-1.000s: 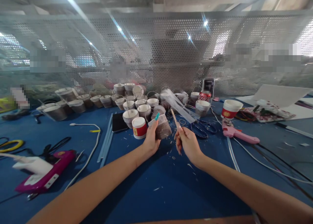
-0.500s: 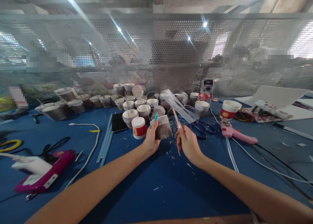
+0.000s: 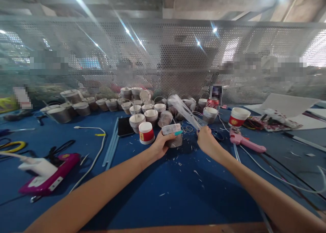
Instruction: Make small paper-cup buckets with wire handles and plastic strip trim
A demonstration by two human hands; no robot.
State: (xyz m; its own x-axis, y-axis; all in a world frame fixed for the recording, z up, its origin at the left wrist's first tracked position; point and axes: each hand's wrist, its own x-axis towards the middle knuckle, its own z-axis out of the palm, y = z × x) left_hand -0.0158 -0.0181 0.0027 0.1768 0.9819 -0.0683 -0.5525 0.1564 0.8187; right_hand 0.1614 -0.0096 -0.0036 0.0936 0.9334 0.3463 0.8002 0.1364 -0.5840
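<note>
My left hand (image 3: 161,145) grips a small grey-brown cup (image 3: 175,141) with a whitish rim, its thumb with a turquoise nail across the side. To the right, my right hand (image 3: 205,138) is closed at the near end of a bundle of clear plastic strips (image 3: 185,110); its fingertips are hidden, so what they grip is unclear. Blue-handled scissors (image 3: 218,135) lie partly behind that hand. Just left of my left hand stands a red and white paper cup (image 3: 146,133). Many similar grey cups (image 3: 151,116) with thin handles are grouped behind.
A pink glue gun (image 3: 246,142) lies at the right beside stacked paper cups (image 3: 238,117). On the left are a magenta power strip (image 3: 52,178), a white cable (image 3: 95,158), pale blue sticks (image 3: 111,143) and a black phone-like slab (image 3: 125,127). A perforated screen (image 3: 188,63) stands behind.
The cup in my left hand has tilted, showing more of its rim, and moved slightly right. My right hand has moved right and up to the strips; the tan stick it held is no longer visible.
</note>
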